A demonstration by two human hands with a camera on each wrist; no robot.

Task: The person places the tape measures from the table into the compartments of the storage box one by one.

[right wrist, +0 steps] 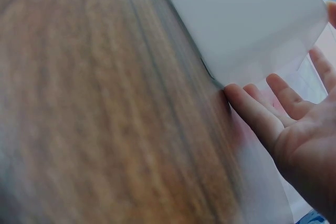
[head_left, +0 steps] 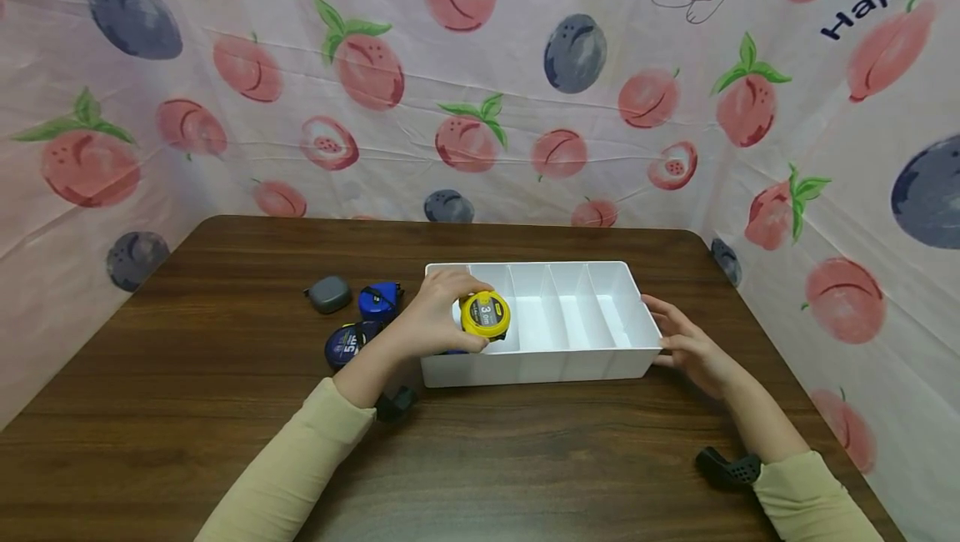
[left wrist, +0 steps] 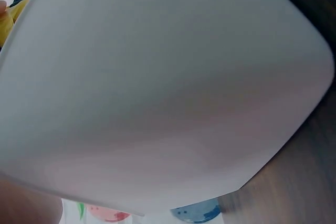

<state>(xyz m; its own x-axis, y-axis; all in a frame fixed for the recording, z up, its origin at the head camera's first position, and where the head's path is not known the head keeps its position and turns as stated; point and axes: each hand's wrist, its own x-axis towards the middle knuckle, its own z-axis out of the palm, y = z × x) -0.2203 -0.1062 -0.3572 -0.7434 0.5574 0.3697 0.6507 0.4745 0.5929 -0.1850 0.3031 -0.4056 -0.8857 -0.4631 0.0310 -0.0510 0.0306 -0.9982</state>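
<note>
My left hand (head_left: 438, 314) pinches a yellow tape measure (head_left: 485, 314) between thumb and fingers, over the left part of a white divided box (head_left: 536, 365). Something blue shows in the box just below that hand, mostly hidden. At the box's right end, my right hand (head_left: 692, 346) touches the end wall with its fingers extended; the right wrist view shows the fingertips (right wrist: 233, 92) at the box's lower corner. The left wrist view is mostly filled by the box wall (left wrist: 157, 77), with a bit of the yellow tape measure (left wrist: 6, 23) at the left edge.
Left of the box lie a grey tape measure (head_left: 328, 294), a blue one (head_left: 379, 301) and a dark blue one (head_left: 347, 345) on the brown wooden table (head_left: 225, 392). Thin dividers split the box into several compartments. A fruit-print cloth (head_left: 510, 50) hangs behind and at the sides.
</note>
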